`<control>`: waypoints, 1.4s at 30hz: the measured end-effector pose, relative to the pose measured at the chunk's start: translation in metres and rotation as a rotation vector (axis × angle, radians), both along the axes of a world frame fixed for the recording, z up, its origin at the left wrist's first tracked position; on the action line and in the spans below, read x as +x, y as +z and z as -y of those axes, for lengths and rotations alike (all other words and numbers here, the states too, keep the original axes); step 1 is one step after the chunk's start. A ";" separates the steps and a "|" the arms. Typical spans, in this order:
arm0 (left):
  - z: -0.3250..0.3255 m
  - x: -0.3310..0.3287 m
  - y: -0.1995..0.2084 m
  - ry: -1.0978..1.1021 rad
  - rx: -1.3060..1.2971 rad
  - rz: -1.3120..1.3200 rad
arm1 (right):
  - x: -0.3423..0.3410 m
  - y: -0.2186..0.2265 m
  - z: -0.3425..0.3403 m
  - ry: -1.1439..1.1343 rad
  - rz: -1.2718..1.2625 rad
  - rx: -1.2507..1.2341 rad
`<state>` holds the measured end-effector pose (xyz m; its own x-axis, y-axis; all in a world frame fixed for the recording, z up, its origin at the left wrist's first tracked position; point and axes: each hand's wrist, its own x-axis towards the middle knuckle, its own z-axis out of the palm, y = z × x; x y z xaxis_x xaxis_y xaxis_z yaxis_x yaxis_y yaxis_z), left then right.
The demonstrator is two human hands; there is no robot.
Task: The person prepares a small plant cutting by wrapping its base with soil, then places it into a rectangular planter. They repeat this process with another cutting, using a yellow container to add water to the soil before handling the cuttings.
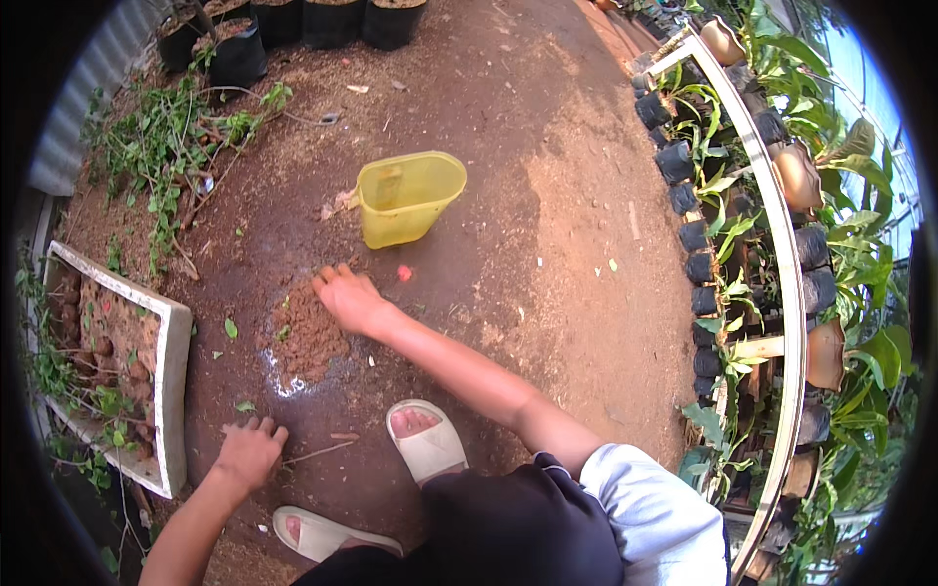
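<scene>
A mound of wet brown mud (311, 337) lies on the ground, with whitish powder or liquid along its lower edge. My right hand (350, 296) reaches across to the mound's upper right side, fingers bent and somewhat apart, touching the mud; its fingertips are partly hidden there. Lower left, my left hand (252, 451) hovers over or rests on the soil with its fingers stretched apart, holding nothing. Just beyond my right hand stands a translucent yellow plastic container (405, 227), open at the top. Inside a white-walled tray (176, 391) on the left sit several round mud balls (103, 347).
Green cut vines (161, 137) lie at upper left, below black plant bags (237, 54). Along the right, a pale rail (782, 244) fronts rows of potted plants (718, 161). My sandalled feet (427, 439) are near the mud. A small red petal-like bit (405, 273) lies by the container.
</scene>
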<state>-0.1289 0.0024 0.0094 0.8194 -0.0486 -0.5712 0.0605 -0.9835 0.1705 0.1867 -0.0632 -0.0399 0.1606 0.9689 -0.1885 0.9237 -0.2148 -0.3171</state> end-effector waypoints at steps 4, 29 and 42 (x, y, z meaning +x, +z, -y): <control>0.005 -0.016 -0.002 -0.035 -0.007 -0.105 | 0.003 0.006 0.011 -0.049 0.047 -0.015; -0.013 -0.003 0.046 0.365 -0.395 -0.069 | 0.012 -0.020 0.029 -0.204 -0.292 0.223; 0.017 0.003 0.077 0.482 -0.643 -0.125 | -0.006 -0.016 0.039 -0.099 -0.043 0.200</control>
